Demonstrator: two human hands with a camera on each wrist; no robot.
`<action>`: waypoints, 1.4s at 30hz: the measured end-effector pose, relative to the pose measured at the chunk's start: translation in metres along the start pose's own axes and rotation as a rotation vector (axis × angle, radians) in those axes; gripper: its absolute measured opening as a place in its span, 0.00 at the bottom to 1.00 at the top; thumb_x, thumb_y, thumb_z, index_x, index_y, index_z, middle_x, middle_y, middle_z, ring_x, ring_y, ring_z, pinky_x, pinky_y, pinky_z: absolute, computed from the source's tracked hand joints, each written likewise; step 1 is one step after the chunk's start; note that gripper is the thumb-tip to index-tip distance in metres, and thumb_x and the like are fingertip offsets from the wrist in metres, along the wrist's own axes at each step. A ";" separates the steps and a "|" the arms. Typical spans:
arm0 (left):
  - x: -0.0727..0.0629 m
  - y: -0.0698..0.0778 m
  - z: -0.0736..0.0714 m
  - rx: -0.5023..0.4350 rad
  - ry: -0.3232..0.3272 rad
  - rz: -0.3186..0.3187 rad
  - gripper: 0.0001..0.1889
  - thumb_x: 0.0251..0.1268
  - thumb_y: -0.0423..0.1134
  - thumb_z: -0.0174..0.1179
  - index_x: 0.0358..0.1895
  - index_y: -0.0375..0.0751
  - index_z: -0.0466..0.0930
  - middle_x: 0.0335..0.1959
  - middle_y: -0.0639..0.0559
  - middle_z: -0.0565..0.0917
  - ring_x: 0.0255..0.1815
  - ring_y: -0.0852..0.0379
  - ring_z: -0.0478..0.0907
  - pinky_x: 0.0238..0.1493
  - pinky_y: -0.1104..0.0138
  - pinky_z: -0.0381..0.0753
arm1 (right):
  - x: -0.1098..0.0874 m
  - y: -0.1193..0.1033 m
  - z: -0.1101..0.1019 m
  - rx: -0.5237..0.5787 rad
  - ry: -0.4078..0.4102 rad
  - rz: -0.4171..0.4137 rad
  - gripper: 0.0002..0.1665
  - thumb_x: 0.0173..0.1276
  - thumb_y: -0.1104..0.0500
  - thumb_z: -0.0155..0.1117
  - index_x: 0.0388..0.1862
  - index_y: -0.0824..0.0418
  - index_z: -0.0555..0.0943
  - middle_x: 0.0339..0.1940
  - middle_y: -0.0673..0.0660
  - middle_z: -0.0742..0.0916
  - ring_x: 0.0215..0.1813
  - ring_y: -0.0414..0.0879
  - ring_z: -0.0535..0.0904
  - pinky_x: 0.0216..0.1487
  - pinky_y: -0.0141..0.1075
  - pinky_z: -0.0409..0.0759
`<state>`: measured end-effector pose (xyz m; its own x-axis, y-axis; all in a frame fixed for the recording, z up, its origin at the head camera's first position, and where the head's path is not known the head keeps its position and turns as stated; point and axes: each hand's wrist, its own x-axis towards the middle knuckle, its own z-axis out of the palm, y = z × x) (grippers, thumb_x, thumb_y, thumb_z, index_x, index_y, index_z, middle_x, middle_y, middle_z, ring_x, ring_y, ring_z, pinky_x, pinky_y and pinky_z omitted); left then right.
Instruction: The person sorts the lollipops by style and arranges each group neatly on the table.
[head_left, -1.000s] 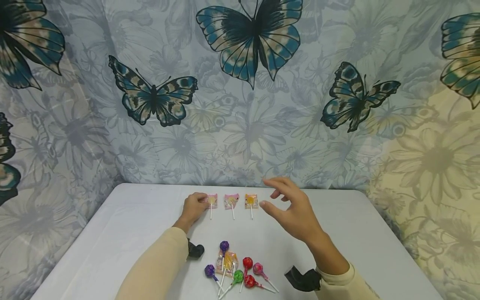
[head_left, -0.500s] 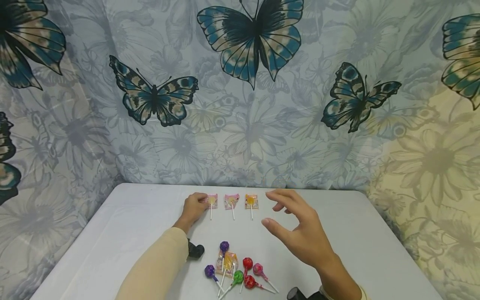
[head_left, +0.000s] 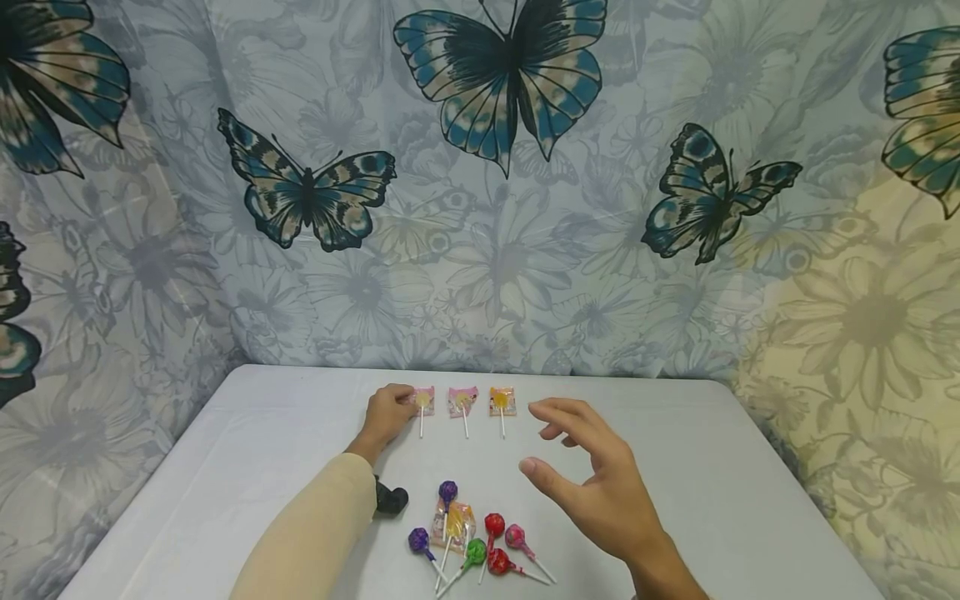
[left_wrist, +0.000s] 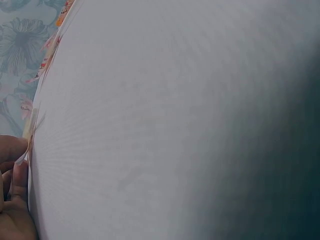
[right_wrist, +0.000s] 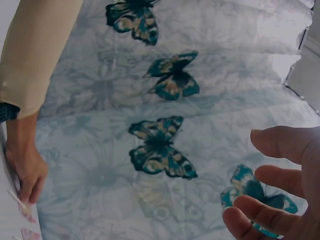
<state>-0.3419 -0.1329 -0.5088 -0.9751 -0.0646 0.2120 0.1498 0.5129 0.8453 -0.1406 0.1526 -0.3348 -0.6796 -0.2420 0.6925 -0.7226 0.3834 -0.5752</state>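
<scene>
At the back of the table, my left hand pinches the edge of the wrapper of a flat pink-wrapped lollipop. In the left wrist view, the thumb and finger meet at that wrapper's edge. Beside it lie a second pink-wrapped lollipop and an orange-wrapped one, sticks toward me. My right hand hovers over the table to their right, fingers spread and holding nothing. The right wrist view also shows this right hand empty.
Nearer me lies a loose pile: purple lollipops, an orange-wrapped lollipop, a green lollipop, red lollipops and a pink lollipop. The white table ends at a butterfly-print cloth.
My right hand has drawn back toward me from beside the orange-wrapped lollipop, then shifted slightly left, staying empty. The left hand and the lollipops have stayed in place.
</scene>
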 end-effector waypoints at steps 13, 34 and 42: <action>0.000 -0.001 0.001 0.003 0.001 -0.005 0.18 0.51 0.26 0.66 0.48 0.28 0.82 0.46 0.39 0.82 0.47 0.46 0.78 0.51 0.54 0.75 | -0.008 0.006 0.007 0.055 -0.042 0.038 0.33 0.54 0.67 0.74 0.61 0.57 0.78 0.55 0.53 0.80 0.47 0.46 0.76 0.47 0.39 0.71; 0.000 -0.001 0.002 0.026 -0.005 -0.011 0.18 0.52 0.26 0.66 0.49 0.29 0.82 0.46 0.40 0.82 0.46 0.46 0.79 0.50 0.56 0.76 | -0.029 0.022 0.036 0.053 -0.038 0.098 0.29 0.54 0.66 0.75 0.56 0.53 0.80 0.53 0.50 0.80 0.45 0.46 0.78 0.44 0.42 0.74; -0.001 0.000 0.001 0.008 0.000 0.002 0.17 0.52 0.26 0.66 0.48 0.29 0.83 0.45 0.39 0.83 0.46 0.46 0.78 0.50 0.55 0.76 | -0.034 0.034 0.056 0.090 -0.083 0.085 0.25 0.54 0.66 0.74 0.53 0.55 0.81 0.51 0.51 0.81 0.45 0.49 0.77 0.44 0.44 0.75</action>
<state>-0.3413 -0.1324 -0.5092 -0.9749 -0.0638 0.2135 0.1502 0.5197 0.8410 -0.1491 0.1246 -0.4026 -0.7445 -0.2859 0.6033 -0.6676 0.3254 -0.6697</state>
